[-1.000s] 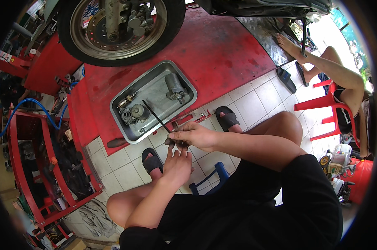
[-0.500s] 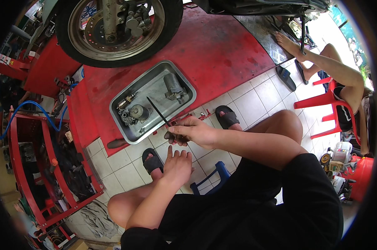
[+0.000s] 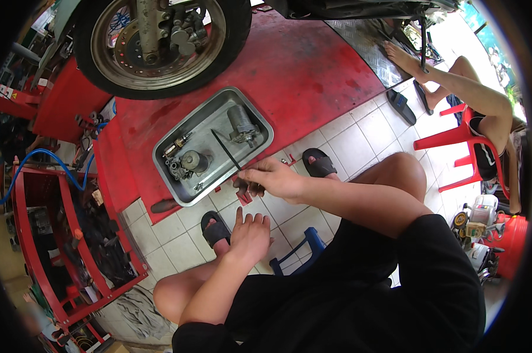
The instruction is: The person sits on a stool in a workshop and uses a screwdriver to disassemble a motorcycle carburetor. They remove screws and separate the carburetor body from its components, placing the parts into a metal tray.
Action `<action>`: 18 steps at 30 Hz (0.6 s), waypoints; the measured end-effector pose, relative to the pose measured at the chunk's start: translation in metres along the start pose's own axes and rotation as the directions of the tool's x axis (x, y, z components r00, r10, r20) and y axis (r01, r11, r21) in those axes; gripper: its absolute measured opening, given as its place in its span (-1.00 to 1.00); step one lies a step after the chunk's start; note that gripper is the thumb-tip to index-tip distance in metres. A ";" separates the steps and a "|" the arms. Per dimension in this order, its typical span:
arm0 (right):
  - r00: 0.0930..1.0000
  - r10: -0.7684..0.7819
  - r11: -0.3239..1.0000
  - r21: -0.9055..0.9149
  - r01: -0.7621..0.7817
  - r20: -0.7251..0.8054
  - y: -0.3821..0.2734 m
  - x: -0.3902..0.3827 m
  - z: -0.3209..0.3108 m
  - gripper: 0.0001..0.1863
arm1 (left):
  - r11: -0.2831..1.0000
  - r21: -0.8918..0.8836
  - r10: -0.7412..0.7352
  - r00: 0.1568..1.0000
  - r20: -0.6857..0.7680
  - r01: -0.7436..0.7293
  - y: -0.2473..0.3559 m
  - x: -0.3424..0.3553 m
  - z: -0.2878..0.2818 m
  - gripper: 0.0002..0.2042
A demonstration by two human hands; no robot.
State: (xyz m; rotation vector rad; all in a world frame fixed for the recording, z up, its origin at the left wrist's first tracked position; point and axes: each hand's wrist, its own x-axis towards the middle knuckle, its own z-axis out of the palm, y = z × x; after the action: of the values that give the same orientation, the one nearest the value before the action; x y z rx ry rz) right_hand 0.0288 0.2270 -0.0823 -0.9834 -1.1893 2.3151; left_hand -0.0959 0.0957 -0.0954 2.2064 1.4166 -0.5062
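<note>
My right hand (image 3: 274, 181) pinches a thin black rod (image 3: 224, 149) whose far end slants over a metal tray (image 3: 180, 197). Grime darkens the fingertips of this hand. Lower down, my left hand (image 3: 251, 238) hovers above the floor with its fingers loosely out and nothing visible in it. Within the tray, a grey cylindrical motor (image 3: 240, 122) lies at the right. A shorter cylindrical part (image 3: 194, 161) sits at the left, beside a brass-coloured piece (image 3: 176, 145) and a cast metal part (image 3: 174, 169). Small metal bits (image 3: 199, 186) rest near the front edge.
The tray stands on a red platform (image 3: 313, 70) under a motorcycle wheel (image 3: 154, 76). A dark-handled tool (image 3: 163, 205) lies by the tray's left corner. Red shelving (image 3: 66, 223) stands left. A blue stool (image 3: 313, 242) is below my hands. Another person's leg (image 3: 474, 94) and a red chair (image 3: 448, 141) are right.
The right hand has shifted slightly right and up with the rod, which still points over the tray. The left hand has barely moved. The whole view has shifted slightly.
</note>
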 end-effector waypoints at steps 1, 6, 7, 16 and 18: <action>0.999 -0.022 1.000 0.005 0.022 -0.036 -0.003 0.001 -0.002 -0.67 | 1.000 -0.001 0.002 1.000 -0.006 -0.002 0.000 0.000 0.000 -0.54; 0.994 -0.060 0.997 0.050 0.065 -0.093 -0.012 0.005 -0.008 -0.71 | 1.000 0.009 -0.012 1.000 0.010 0.011 0.000 0.000 0.000 -0.53; 0.996 -0.042 0.999 0.029 0.044 -0.079 -0.010 0.005 -0.007 -0.71 | 1.000 0.011 -0.014 1.000 0.017 0.014 0.000 -0.001 -0.001 -0.53; 0.995 -0.074 0.994 0.081 0.079 -0.067 -0.010 0.003 -0.006 -0.69 | 1.000 0.011 -0.007 1.000 0.016 0.006 0.002 0.000 -0.002 -0.53; 0.995 -0.079 0.995 0.052 0.083 -0.062 -0.013 0.002 -0.003 -0.69 | 1.000 0.008 -0.010 1.000 0.021 0.010 0.002 0.000 -0.002 -0.53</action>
State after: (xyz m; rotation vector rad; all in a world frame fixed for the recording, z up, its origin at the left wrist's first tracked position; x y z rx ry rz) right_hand 0.0295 0.2369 -0.0738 -0.9603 -1.1158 2.2275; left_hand -0.0945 0.0959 -0.0931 2.1949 1.4173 -0.5378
